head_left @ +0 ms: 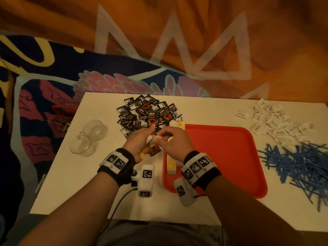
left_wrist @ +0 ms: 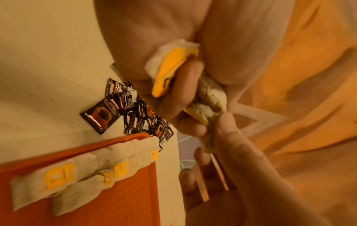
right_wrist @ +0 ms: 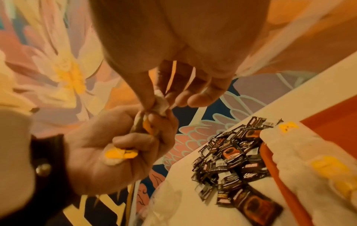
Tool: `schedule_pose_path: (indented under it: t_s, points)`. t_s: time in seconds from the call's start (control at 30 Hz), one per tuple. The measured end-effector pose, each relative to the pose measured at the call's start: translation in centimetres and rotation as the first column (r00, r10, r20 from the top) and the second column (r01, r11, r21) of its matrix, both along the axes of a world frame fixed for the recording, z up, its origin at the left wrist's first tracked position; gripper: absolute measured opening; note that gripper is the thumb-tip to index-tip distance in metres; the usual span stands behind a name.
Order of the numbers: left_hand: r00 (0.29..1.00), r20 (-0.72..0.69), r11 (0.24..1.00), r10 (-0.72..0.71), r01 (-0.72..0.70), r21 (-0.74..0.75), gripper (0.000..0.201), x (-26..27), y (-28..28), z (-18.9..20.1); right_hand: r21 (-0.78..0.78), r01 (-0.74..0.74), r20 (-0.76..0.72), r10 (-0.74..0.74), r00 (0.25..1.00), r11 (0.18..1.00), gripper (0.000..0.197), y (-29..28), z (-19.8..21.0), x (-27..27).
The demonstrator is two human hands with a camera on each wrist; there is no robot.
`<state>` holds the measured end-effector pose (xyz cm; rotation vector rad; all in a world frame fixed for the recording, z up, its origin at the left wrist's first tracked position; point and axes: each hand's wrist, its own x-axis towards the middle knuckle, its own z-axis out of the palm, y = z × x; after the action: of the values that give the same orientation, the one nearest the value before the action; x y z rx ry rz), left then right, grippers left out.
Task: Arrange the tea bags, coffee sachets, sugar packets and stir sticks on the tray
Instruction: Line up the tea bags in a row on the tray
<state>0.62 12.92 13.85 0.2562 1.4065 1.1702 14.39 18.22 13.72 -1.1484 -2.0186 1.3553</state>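
Observation:
My left hand [head_left: 142, 141] grips a bunch of white tea bags [head_left: 150, 139] with yellow tags above the table, left of the red tray [head_left: 221, 157]. My right hand [head_left: 166, 137] pinches the top of one tea bag [right_wrist: 161, 104] in that bunch between thumb and forefinger. In the left wrist view the bunch [left_wrist: 208, 94] sits crumpled in my curled fingers. A row of tea bags [left_wrist: 77, 172] lies along the tray's left edge. Behind my hands is a pile of black coffee sachets [head_left: 147, 112]. White sugar packets [head_left: 276, 121] and blue stir sticks [head_left: 298, 166] lie right of the tray.
Two clear glass cups [head_left: 88, 137] stand on the white table [head_left: 88, 183] at the left. A loose coffee sachet [left_wrist: 100, 116] lies beside the tray's corner. Patterned fabric surrounds the table on the far and left sides.

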Motion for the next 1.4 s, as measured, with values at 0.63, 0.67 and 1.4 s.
schedule_pose_path:
  t_s: [0.63,0.67,1.4]
  points:
    - [0.646,-0.763,0.983,-0.003,0.143,0.117,0.014,-1.1,-0.7,0.4,-0.359,0.184,-0.233,-0.279,0.932,0.915,0.007,1.8,1.6,0.5]
    - [0.67,-0.742,0.985,-0.024,0.143,0.098,0.015,-1.3,-0.8,0.3,-0.366,0.194,-0.24,-0.293,0.926,0.91,0.008,1.9,1.6,0.6]
    - [0.382,-0.921,0.851,-0.082,0.507,0.134,0.006,-0.9,2.5,6.8,-0.123,-0.086,-0.35,0.038,0.936,0.989,0.049,3.4,4.0,1.5]
